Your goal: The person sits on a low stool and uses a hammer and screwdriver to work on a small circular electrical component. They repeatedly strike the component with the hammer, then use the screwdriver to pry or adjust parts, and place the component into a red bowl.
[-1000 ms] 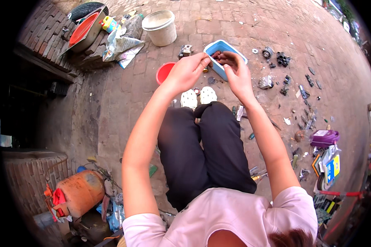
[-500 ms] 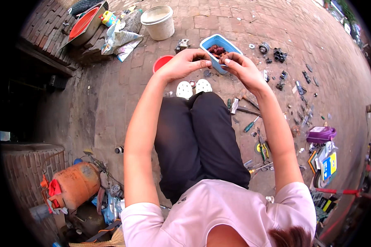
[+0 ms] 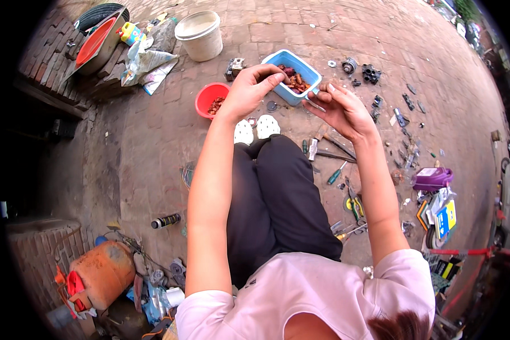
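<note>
My left hand is over the near left edge of a blue rectangular tub, its fingers curled and thumb folded toward them. Anything in that grip is hidden. Reddish-brown, wrinkled pieces lie in the tub. Just right of the tub's near corner is my right hand, palm turned up, thumb and fingertips drawn together; what they pinch is too small to make out. A red bowl with similar pieces stands left of my left wrist.
Right of my legs lie a hammer, a screwdriver and pliers. Dark machine parts are scattered farther right. A white bucket stands far left, an orange gas cylinder near left.
My hands have moved apart, the right turning palm up. The view has shifted, so more of the red bowl and the tub's contents shows.
</note>
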`<state>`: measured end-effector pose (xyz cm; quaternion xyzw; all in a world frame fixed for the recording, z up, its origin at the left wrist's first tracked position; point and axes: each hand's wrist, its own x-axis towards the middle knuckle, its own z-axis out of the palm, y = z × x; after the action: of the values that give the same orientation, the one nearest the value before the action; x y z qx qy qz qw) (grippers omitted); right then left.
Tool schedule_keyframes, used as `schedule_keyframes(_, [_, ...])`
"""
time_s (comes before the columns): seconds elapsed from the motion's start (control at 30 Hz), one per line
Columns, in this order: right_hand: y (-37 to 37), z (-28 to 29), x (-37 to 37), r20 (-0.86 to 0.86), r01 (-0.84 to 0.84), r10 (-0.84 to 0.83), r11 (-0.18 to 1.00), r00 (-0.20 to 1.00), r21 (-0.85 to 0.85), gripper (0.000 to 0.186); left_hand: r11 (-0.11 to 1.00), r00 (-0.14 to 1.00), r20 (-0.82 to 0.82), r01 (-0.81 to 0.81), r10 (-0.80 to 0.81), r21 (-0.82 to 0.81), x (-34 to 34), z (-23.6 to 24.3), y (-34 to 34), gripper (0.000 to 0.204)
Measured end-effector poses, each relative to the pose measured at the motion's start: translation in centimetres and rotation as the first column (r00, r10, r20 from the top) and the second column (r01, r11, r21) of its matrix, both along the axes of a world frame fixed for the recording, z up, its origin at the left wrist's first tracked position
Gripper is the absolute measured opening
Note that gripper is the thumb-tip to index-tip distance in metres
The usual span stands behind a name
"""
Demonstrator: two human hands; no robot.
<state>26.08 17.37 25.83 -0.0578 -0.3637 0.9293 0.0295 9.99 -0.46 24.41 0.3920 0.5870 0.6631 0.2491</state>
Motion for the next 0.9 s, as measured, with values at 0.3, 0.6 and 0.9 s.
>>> schedule_keyframes(0.3, [-1.8,0.4,-0.4,-0.130,-0.016,0.004,0.995,0.992,-0.095,0.023,0.992,0.992,0.028,-0.125,0.126,-0.026,0.6,-0.9,2.2,0.021])
schedule_keyframes(0.6, [-1.3,-1.7,-5.6,-0.415,0.634,-0.493,0.461,0.764,0.621,0.019,0.887,0.985,-0.053,0.124,-0.165,-0.446,0.3,-1.9,1.2,0.023])
schedule_keyframes(0.9, [-4.0,-3.8,-3.6,-0.380,0.410,-0.211,0.124,0.901,0.903,0.014,0.963,0.966,-0.257,-0.048,-0.023,-0.267,0.7,-1.2,-1.0,0.020])
